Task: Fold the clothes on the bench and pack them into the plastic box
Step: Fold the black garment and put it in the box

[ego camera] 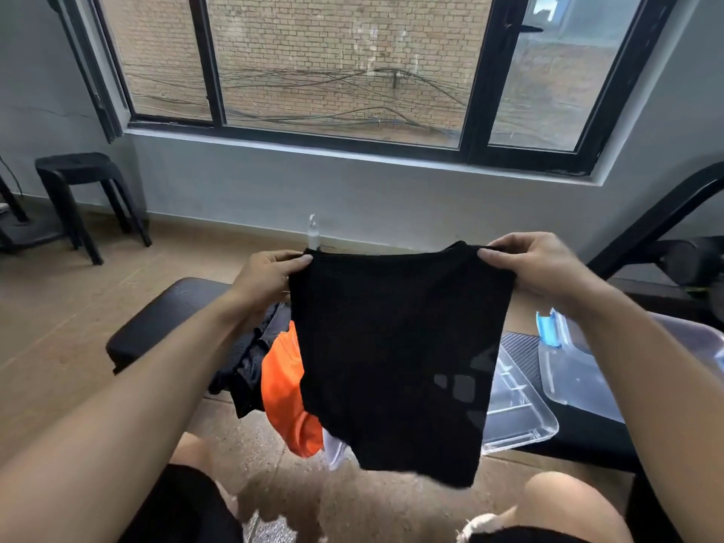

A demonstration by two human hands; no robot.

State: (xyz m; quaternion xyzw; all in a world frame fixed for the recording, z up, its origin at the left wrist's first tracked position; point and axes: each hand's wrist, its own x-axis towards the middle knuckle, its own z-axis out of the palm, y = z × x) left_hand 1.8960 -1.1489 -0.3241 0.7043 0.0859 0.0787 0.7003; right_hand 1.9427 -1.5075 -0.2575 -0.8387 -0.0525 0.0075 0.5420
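Note:
I hold a black garment up in the air over the black padded bench. My left hand pinches its top left corner and my right hand pinches its top right corner. The cloth hangs flat and hides the middle of the bench. Behind it on the bench lie an orange garment, a dark crumpled garment and a bit of white cloth. The clear plastic box sits on the bench to the right, partly hidden by the black garment.
A clear lid with a blue latch lies right of the box. A black stool stands at far left by the wall. A black machine frame rises at right. A small white bottle stands on the floor under the window.

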